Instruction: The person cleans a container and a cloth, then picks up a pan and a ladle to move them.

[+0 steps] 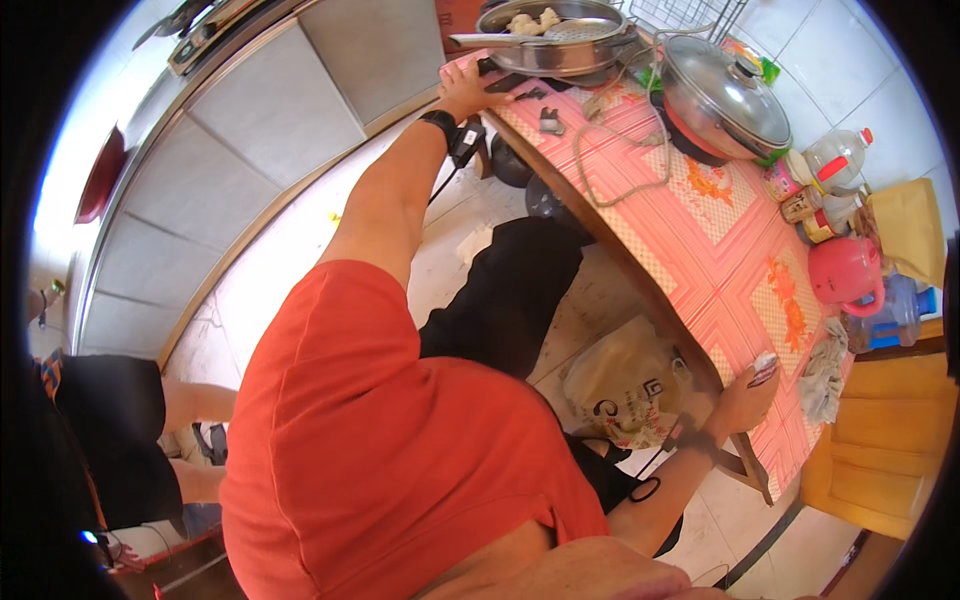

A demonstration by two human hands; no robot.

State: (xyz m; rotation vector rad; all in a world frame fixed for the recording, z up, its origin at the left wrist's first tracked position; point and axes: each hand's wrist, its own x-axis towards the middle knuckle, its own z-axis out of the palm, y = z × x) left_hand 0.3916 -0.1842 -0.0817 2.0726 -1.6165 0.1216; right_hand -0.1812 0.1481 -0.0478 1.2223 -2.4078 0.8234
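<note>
My left hand (466, 88) reaches to the far corner of the table, fingers spread. It rests at the edge beside the black pieces (510, 82), and what lies under the palm is hidden. A steel pan (555, 56) with a slotted skimmer (581, 30) and pale, knobbly ginger-like pieces (534, 22) stands just beyond it. Close by lies a small grey clip-like piece (551, 121). My right hand (750, 394) is at the table's near end, closed around a small white-and-purple item (763, 369) whose kind I cannot make out.
A pink patterned cloth covers the table (705, 255). On it are a glass-lidded electric pan (724, 94), a cord (581, 161), bottles and jars (802, 204), a pink jug (844, 274) and a crumpled rag (823, 379). Below sits a plastic bag (622, 382). Another person's legs (199, 401) are at left.
</note>
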